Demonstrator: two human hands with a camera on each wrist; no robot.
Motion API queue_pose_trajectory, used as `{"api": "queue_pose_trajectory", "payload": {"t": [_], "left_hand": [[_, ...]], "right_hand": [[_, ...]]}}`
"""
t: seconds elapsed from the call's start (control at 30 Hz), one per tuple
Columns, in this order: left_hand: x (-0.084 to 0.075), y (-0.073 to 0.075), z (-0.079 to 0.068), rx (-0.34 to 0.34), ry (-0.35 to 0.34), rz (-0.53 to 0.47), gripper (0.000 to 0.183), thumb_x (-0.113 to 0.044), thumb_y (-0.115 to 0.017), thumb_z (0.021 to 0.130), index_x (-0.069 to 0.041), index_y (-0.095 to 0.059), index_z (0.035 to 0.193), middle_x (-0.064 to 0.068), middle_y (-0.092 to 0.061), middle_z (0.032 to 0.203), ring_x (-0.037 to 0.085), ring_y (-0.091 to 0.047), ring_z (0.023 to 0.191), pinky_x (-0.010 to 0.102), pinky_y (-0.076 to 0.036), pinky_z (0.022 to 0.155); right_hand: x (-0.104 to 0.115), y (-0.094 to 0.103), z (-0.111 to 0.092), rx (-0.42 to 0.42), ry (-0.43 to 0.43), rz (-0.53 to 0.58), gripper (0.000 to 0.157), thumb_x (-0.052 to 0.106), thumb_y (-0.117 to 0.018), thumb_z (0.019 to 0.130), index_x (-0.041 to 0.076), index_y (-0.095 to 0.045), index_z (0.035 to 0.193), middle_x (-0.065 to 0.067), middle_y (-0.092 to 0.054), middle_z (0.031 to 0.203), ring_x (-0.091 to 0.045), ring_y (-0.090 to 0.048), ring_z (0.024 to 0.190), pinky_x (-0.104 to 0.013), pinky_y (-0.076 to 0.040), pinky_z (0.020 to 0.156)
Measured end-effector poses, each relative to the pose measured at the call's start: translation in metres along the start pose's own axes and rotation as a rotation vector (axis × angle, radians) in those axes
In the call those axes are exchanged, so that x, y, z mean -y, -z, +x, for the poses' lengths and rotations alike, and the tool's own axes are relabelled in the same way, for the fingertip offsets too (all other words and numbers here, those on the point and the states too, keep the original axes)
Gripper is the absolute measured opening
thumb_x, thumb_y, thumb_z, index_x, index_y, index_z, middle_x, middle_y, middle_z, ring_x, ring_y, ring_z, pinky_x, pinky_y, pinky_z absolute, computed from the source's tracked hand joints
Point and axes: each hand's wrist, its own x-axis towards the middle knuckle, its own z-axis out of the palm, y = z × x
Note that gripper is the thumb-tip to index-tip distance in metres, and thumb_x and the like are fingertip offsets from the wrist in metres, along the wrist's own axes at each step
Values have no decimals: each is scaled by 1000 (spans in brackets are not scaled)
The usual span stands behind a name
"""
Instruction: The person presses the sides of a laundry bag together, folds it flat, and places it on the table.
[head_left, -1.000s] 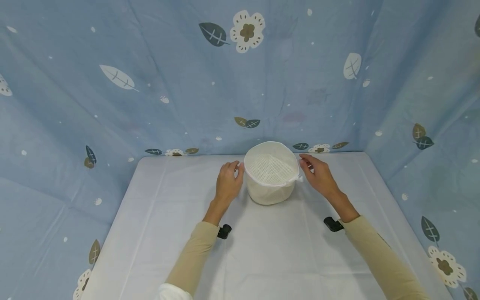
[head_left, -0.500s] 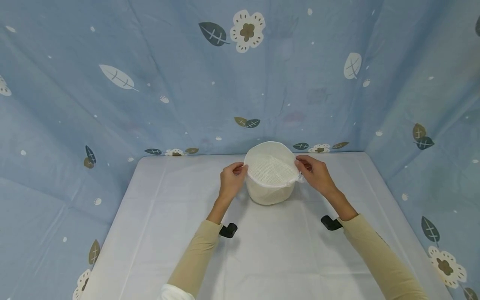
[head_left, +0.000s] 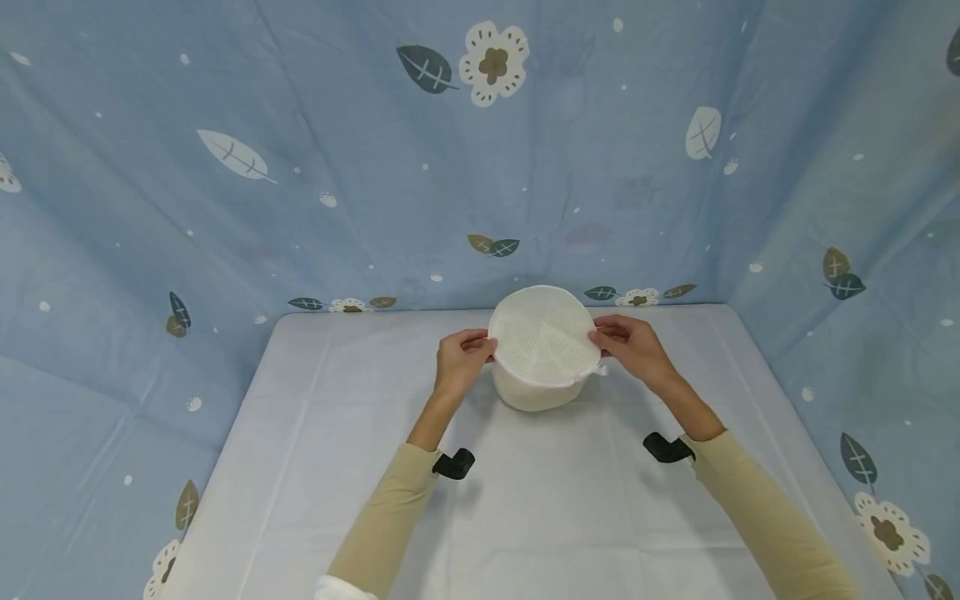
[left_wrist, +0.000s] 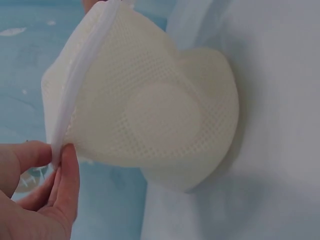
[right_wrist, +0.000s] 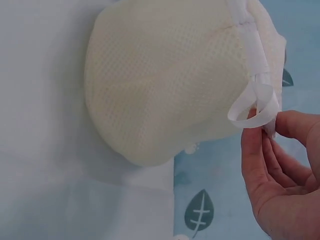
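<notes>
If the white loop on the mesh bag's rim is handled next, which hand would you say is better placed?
Likely the right hand: it pinches the rim beside the white loop, while the left hand pinches the rim's opposite side.

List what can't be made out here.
Head view: underside of the bag, hidden by its body.
Head view: shape of the loop, too small.
Left wrist view: most of the right hand, cut off by the top edge.
Right wrist view: part of the bag, past the top edge.

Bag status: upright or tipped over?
Upright. The bag sits base-down on the table, its rim held at the top by left hand and right hand.
</notes>
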Motion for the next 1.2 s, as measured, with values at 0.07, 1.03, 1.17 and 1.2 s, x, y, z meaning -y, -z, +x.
{"api": "queue_pose_trajectory", "payload": {"t": [0.07, 1.03, 1.17, 1.2], "left_hand": [[0, 0, -1, 4, 8, -11, 27, -5, -75, 93, 7, -71, 117, 21, -71, 101, 22, -72, 84, 43, -61, 85], [-10, 18, -48, 57, 42, -116, 27, -2, -75, 92, 7, -69, 117, 20, -68, 101, 18, -69, 81, 34, -62, 78], [-9, 20, -55, 61, 50, -123, 28, -2, -75, 93, 8, -68, 117, 19, -68, 100, 17, -69, 80, 36, -62, 79], [-9, 21, -56, 61, 56, -122, 28, -2, -76, 93, 8, -68, 117, 19, -68, 100, 17, -69, 80, 37, -62, 79]], "right_hand": [[0, 1, -2, 12, -13, 29, 45, 22, -70, 101, -5, -59, 136, -25, -66, 121, -17, -71, 93, -33, -61, 82], [8, 1, -43, 102, -132, 153, 48, 25, -73, 98, -4, -58, 133, -18, -67, 116, -17, -70, 92, -38, -61, 86], [7, 0, -50, 113, -128, 165, 48, 25, -74, 98, -5, -58, 132, -17, -68, 114, -16, -71, 92, -36, -61, 85], [7, 0, -52, 115, -129, 167, 48, 25, -74, 98, -5, -58, 132, -17, -68, 114, -16, -71, 92, -35, -61, 84]]}}
